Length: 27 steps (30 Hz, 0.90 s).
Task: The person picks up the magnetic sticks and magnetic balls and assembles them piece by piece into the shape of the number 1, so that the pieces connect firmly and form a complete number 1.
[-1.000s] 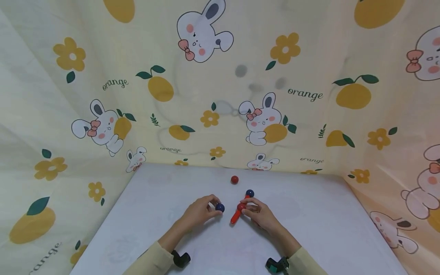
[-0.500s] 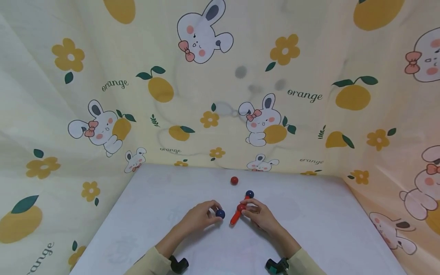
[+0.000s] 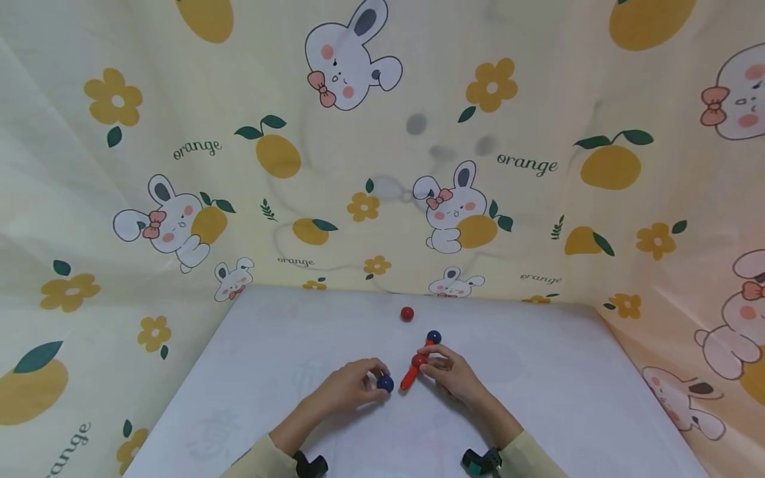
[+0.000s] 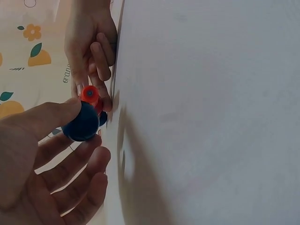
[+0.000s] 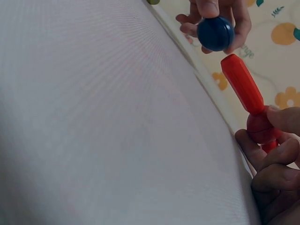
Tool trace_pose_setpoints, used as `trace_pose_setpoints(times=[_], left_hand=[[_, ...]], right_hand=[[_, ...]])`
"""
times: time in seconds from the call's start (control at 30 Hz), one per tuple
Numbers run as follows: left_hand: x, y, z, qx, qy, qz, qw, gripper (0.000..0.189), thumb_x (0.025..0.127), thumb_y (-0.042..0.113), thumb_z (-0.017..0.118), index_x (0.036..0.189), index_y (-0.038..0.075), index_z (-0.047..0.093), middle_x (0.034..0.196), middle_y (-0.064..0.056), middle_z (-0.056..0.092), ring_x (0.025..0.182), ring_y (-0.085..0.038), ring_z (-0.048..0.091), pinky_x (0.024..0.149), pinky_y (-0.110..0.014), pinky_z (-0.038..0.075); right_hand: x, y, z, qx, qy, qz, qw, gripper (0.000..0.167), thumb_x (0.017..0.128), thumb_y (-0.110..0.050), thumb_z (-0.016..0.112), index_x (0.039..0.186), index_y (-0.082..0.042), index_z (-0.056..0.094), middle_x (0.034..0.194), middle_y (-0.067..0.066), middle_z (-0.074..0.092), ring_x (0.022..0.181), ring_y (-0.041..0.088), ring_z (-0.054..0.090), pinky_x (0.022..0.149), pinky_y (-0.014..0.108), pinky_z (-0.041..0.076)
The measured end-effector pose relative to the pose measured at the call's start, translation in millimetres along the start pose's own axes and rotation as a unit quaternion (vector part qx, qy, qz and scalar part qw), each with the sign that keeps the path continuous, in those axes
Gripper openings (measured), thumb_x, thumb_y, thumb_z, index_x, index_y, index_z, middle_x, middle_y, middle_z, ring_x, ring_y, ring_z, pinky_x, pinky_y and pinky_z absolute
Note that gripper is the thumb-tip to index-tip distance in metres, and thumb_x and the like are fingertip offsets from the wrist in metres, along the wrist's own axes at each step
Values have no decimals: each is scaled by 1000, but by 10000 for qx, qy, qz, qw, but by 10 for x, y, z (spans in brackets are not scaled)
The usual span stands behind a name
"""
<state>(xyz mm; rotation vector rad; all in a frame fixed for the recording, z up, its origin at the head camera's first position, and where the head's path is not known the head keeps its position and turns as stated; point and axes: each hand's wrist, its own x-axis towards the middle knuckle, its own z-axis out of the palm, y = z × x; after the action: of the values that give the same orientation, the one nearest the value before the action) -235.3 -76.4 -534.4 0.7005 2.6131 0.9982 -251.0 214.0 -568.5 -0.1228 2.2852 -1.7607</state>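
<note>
1. Two hands meet over the middle of the table. The left hand (image 3: 346, 386) pinches a small dark blue glossy ball (image 3: 385, 383) between thumb and curled fingertips, at the end of the hand that faces the other one.
2. Just beside that ball, toward the right hand (image 3: 451, 373), lies the free rounded end of a red plastic rod (image 3: 409, 378). In the right wrist view a narrow gap shows between ball (image 5: 215, 33) and rod tip (image 5: 242, 84); they are not touching.
3. The right hand grips the rod assembly at a red ball (image 3: 419, 360) joined to the rod's far end; thumb and bent fingers (image 5: 276, 161) wrap round this joint.
4. Beyond the right hand's fingertips, a second dark blue ball (image 3: 433, 337) sits on the far end of the same assembly, joined by a short red piece.
5. Farther off, past both hands and well apart from them, a loose red ball (image 3: 407, 313) rests on the table.
6. The surface is a plain white cloth-covered table (image 3: 538, 385).
7. Around it on three sides hangs a pale yellow curtain (image 3: 382, 166) printed with white rabbits, oranges, yellow flowers and the word "orange".
8. Both forearms wear light yellow-green sleeves (image 3: 532, 458), each with a dark wrist mount (image 3: 481, 461) at the cuff.
</note>
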Motion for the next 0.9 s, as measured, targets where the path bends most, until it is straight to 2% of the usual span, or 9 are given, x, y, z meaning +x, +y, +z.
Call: trace_pose_setpoints(times=[0.2,0.7,0.9], left_hand=[[0,-15,27,-87,-97,133,9998,34,93,35,86,123,27,70,110,10,71,81,-7,60,74,-24,52],[38,25,119,-314,-177,-123,9993,35,92,34,88,121,26,69,111,10,71,74,-7,61,68,-24,51],[44,62,142,-418,-195,-75,9989,33,92,33,88,118,26,68,110,10,72,73,-7,61,66,-24,50]], right_hand=[[16,-24,-6,-41,26,40,10000,43,102,-29,77,142,-20,65,119,11,75,54,17,44,52,24,38],[38,20,-25,52,-58,-1,10000,46,103,-28,75,145,-17,63,116,10,76,53,19,44,51,24,37],[29,12,-22,51,-47,-10,10000,45,103,-27,76,145,-16,63,116,11,76,52,19,44,50,24,38]])
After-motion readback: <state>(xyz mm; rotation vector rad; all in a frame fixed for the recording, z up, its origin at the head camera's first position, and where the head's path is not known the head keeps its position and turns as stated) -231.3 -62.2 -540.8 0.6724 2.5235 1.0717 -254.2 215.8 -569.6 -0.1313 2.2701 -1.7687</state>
